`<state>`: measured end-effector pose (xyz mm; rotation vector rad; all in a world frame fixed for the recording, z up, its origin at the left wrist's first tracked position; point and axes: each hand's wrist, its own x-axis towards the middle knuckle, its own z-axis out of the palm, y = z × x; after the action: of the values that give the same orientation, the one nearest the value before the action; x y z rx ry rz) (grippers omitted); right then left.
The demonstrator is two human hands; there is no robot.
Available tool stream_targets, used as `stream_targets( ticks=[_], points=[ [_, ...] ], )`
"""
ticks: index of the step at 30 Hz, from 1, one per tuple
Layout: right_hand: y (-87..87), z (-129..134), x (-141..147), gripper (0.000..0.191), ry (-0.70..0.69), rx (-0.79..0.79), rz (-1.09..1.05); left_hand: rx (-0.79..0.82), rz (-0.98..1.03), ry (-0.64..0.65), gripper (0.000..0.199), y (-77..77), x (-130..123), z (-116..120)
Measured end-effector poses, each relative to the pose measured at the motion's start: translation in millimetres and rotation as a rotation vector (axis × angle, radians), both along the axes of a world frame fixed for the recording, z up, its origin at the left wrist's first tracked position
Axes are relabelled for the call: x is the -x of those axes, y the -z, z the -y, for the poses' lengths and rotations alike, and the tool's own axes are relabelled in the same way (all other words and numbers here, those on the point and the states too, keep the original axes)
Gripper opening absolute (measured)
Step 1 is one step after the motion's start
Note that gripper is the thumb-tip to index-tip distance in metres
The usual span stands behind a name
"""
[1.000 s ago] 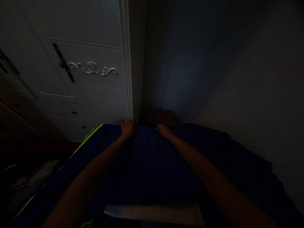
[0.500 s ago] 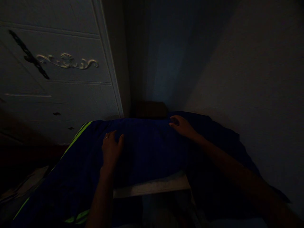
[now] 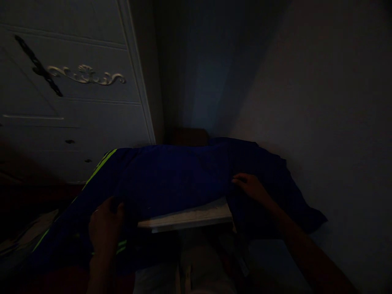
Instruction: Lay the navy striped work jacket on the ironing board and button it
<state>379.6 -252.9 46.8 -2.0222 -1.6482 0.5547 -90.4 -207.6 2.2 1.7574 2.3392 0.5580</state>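
Left hand (image 3: pixel 105 222) and right hand (image 3: pixel 249 185) have been pulled nearer and wider apart since the earlier frame. Blue cloth (image 3: pixel 183 175) is draped over the bench (image 3: pixel 196 216), long axis left to right, green-striped side pointed left. Hands are probably set wide so it's kept flat. Left's thumb is spread from curled fingers, right's fingertips are nearly together; whether cloth is pinched can't be told, too dark.

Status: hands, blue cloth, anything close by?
Left hand, right hand at blue cloth, grip unclear in dark. Cloth draped over pale board. Cabinet beyond, left side.
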Motion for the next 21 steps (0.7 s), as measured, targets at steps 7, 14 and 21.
stream_targets(
  ticks=[7,14,21],
  points=[
    [19.6,18,-53,0.036,0.309,-0.251,-0.181,0.069,0.117,-0.074,0.057,-1.4,11,-5],
    [8.3,27,-54,0.034,0.266,-0.110,-0.161,0.038,0.050,-0.046,0.059,2.7,15,-8],
    [-12.2,1,-34,0.038,0.091,-0.041,-0.132,-0.511,0.031,0.374,0.058,-17.3,-64,-11]
  ],
)
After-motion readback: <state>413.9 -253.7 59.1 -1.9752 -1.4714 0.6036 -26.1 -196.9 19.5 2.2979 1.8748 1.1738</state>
